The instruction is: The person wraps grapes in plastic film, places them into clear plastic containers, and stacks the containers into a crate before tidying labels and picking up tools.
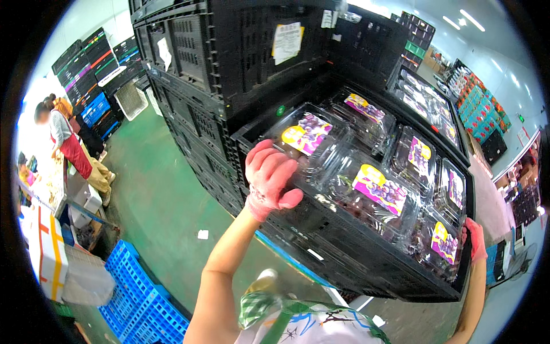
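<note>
A black plastic crate [365, 245] stands before me, filled with clear plastic clamshell boxes of dark grapes. Each box, such as the near clamshell box [339, 172], carries a purple and yellow label picturing grapes. My left hand [270, 178], in a pink glove, is curled at the crate's near left corner, its thumb apart from the fingers; the fingertips are hidden. At the right end, my right hand [475, 241], also in a pink glove, grips the rim, with part of its fingers out of sight behind the edge.
Tall stacked black crates [184, 56] rise directly behind and left. Another crate of clamshell boxes [429, 103] lies beyond on the right. Blue plastic pallets [137, 296] sit on the green floor [150, 172] at lower left. A person in a red apron [75, 150] stands at a table further left.
</note>
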`<state>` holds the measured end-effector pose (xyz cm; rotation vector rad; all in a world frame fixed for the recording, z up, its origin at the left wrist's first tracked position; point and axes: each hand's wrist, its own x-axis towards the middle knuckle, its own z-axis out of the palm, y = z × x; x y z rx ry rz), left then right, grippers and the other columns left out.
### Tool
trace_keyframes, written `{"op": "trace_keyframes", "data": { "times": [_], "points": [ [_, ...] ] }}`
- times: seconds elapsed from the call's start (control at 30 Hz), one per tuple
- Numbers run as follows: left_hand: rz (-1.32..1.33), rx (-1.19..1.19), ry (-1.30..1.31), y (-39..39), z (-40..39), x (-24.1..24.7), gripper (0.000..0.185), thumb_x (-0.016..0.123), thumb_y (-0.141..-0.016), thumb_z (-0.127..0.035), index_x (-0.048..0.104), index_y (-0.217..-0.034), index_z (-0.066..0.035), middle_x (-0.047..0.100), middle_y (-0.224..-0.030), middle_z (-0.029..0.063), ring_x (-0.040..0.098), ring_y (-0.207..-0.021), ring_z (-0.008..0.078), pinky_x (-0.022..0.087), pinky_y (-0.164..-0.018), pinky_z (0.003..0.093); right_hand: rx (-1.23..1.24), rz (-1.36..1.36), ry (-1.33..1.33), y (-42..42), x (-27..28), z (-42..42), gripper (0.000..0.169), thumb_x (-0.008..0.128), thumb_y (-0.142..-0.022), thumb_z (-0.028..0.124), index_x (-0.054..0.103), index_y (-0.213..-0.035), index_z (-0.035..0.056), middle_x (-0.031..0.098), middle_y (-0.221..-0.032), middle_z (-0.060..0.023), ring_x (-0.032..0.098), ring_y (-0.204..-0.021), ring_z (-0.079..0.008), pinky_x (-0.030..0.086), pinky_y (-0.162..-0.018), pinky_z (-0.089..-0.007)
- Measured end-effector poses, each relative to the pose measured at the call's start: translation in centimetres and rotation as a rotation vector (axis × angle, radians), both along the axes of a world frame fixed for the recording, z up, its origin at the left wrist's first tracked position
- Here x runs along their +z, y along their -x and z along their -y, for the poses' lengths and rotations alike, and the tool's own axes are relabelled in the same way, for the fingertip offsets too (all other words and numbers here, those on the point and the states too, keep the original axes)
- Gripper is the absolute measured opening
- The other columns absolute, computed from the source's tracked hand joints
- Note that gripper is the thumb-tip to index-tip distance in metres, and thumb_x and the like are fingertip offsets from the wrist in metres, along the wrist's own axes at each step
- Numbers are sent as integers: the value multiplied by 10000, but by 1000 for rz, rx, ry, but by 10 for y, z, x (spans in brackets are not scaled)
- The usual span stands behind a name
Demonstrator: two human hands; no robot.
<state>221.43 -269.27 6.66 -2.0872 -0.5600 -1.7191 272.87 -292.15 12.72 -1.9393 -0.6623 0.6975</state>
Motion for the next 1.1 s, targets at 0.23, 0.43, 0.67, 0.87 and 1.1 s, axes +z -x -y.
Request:
{"op": "trace_keyframes", "data": {
  "times": [0.23,0.43,0.67,0.87,1.1],
  "points": [
    [46,-46,-20,-5,-7,18,235,675,-543,-238,485,-580,-105,417,-562,21,446,-513,234,365,-488,333,60,5,16,-10,-2,1,249,529,-847,274,474,-634,157,425,-512,66,389,-408,-52,314,-394,-191],
    [109,-168,3,-12,-11,28,283,703,-564,-207,437,-522,-121,387,-543,4,431,-500,191,408,-526,302,-5,42,29,-13,-7,7,243,547,-824,269,485,-630,136,434,-512,46,414,-396,-69,294,-360,-212],
    [54,-27,-53,7,-22,14,190,644,-554,-266,572,-633,-109,520,-649,25,532,-625,231,479,-650,362,12,63,16,21,-1,-1,231,537,-818,199,479,-612,113,440,-491,14,408,-382,-96,318,-377,-231],
    [26,-5,23,11,-19,16,160,570,-497,-207,571,-605,-90,535,-623,32,527,-614,233,473,-682,373,-99,15,4,32,14,-16,201,525,-807,154,493,-619,94,467,-528,4,424,-399,-100,340,-386,-247],
    [50,-19,43,-1,-17,19,112,510,-624,-173,535,-583,-72,518,-599,75,508,-616,263,456,-708,408,-97,-51,-16,31,15,-10,184,527,-801,146,497,-634,74,478,-539,-4,434,-404,-104,345,-386,-250]
  ]
}}
